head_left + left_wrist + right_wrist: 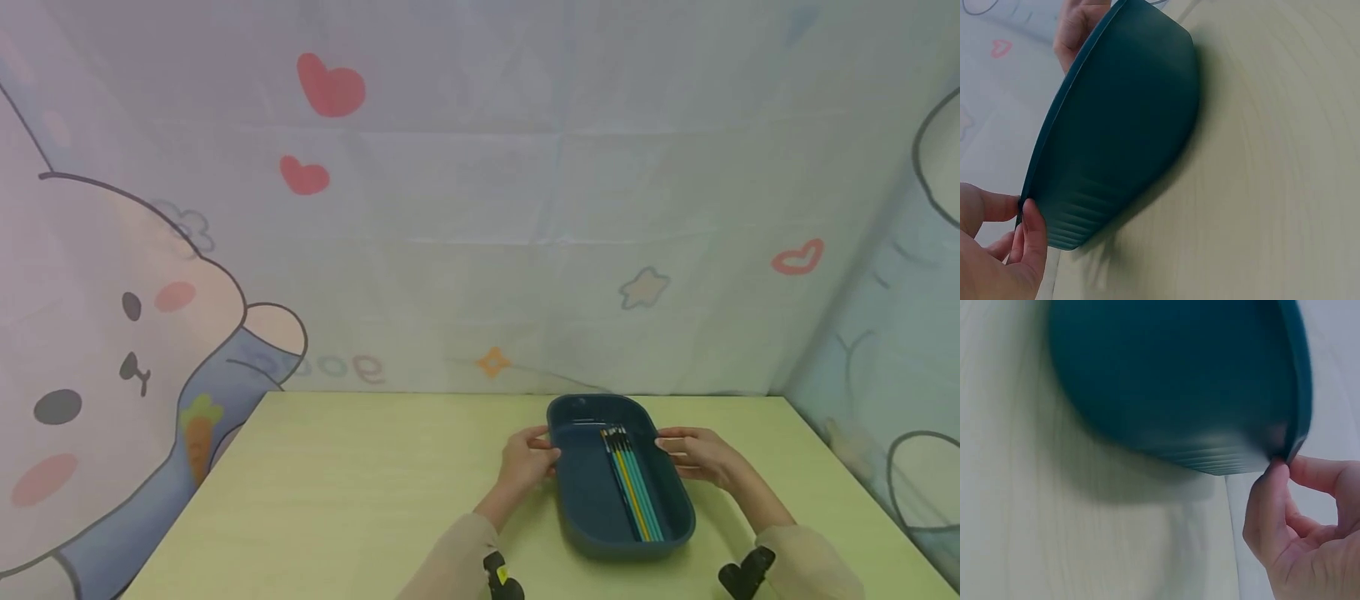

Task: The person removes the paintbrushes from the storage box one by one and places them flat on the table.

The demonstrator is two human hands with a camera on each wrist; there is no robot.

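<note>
A dark blue-green plastic tray (592,508) with rounded corners is held between both hands over the right part of the table. Several pencils (637,492), mostly turquoise with a yellow one and a dark one, lie lengthwise inside it. My left hand (525,462) pinches the rim on the left side, thumb and fingers meeting at the edge in the left wrist view. On the opposite side my right hand (697,454) pinches the rim the same way. Both wrist views show the tray's outer wall (1122,106) tilted in the picture, with its shadow on the table.
The pale yellow table (337,483) reaches back to a printed cloth backdrop (480,208) with hearts and a cartoon bear. Another cloth panel (900,350) hangs along the right side. A dark strap device (746,571) sits at the right wrist.
</note>
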